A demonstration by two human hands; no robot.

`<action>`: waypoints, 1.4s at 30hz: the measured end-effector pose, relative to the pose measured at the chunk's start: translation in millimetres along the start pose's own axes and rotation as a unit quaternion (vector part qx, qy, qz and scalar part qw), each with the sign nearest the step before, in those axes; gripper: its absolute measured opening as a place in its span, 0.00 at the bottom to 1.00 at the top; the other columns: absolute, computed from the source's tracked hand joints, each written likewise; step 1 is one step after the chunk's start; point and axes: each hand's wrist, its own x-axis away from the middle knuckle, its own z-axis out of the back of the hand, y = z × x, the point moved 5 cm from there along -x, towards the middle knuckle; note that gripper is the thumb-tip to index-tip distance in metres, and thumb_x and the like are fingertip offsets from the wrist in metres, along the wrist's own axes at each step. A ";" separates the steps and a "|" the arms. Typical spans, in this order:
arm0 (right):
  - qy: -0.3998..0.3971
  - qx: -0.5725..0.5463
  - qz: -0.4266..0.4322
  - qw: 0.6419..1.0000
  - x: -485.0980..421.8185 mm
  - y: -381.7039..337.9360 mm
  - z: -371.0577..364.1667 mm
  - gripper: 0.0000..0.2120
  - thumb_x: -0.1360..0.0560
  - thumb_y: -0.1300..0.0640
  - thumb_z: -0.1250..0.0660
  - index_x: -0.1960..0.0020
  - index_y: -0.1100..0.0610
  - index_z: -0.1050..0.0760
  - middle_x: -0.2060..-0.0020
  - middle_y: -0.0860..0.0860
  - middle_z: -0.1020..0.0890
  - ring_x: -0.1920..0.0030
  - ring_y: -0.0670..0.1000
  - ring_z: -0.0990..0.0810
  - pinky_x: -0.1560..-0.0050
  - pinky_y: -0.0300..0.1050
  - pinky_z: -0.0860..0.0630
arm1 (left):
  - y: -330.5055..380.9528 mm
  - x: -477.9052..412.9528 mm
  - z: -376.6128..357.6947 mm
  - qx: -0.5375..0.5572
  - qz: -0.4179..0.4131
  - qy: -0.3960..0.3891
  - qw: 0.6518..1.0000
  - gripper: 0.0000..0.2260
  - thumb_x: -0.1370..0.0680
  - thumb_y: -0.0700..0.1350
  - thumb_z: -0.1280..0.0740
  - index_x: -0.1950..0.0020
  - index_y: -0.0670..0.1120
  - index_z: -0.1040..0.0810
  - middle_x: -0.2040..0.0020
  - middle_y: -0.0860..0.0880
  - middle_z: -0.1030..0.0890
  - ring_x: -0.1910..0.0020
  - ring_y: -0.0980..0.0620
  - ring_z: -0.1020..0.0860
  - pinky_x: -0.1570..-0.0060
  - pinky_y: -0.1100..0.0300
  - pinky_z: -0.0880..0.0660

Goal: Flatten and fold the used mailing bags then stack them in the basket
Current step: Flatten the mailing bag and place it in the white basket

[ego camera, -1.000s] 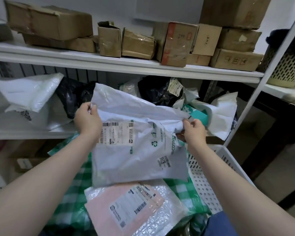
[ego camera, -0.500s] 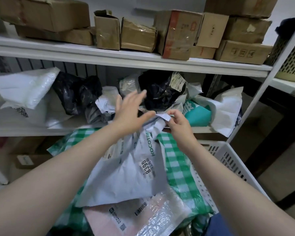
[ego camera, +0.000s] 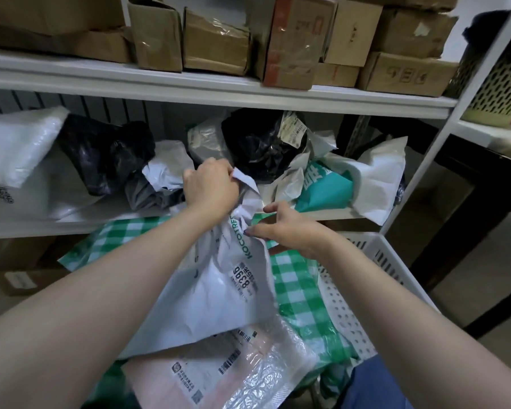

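The left hand (ego camera: 210,190) grips the crumpled top of the white mailing bag (ego camera: 213,305), bunching it near the middle shelf's (ego camera: 27,228) front edge. The right hand (ego camera: 289,231) is half spread, one fingertip touching the bag's edge. The bag drapes over a green checked bag (ego camera: 295,293) in the white basket (ego camera: 345,299), beside a pink bubble mailer (ego camera: 219,373).

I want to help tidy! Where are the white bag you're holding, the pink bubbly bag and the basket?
white mailing bag (ego camera: 207,299), head view, flat part beside the number label.
pink bubble bag (ego camera: 201,373), head view, its printed label.
basket (ego camera: 341,308), head view, its dotted side wall.
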 end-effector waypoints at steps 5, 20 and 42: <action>-0.023 -0.013 0.004 1.000 0.1 -5.2 2.0 0.39 0.33 0.36 0.27 0.31 0.51 0.40 0.42 0.48 0.24 0.45 0.47 0.21 0.58 0.44 0.20 | -7.8 -4.3 -4.2 -0.041 0.028 0.013 0.999 0.13 0.18 0.46 0.43 0.51 0.45 0.20 0.51 0.45 0.18 0.50 0.42 0.22 0.44 0.51 0.35; 0.218 -0.051 -0.021 0.974 -16.5 69.1 33.6 0.11 0.21 0.55 0.35 0.62 0.55 0.29 0.69 0.49 0.27 0.69 0.47 0.32 0.68 0.40 0.36 | -64.9 -12.2 -1.2 0.064 0.256 0.008 0.965 0.11 0.18 0.46 0.43 0.41 0.46 0.23 0.41 0.41 0.22 0.41 0.39 0.25 0.53 0.55 0.36; 0.275 0.303 -0.024 0.912 -7.9 119.0 6.8 0.21 0.22 0.52 0.34 0.32 0.57 0.33 0.35 0.56 0.30 0.36 0.57 0.31 0.37 0.51 0.32 | -101.4 154.5 -132.5 -0.062 0.063 -0.455 0.886 0.29 0.20 0.67 0.56 0.21 0.61 0.58 0.21 0.53 0.66 0.23 0.49 0.67 0.28 0.37 0.66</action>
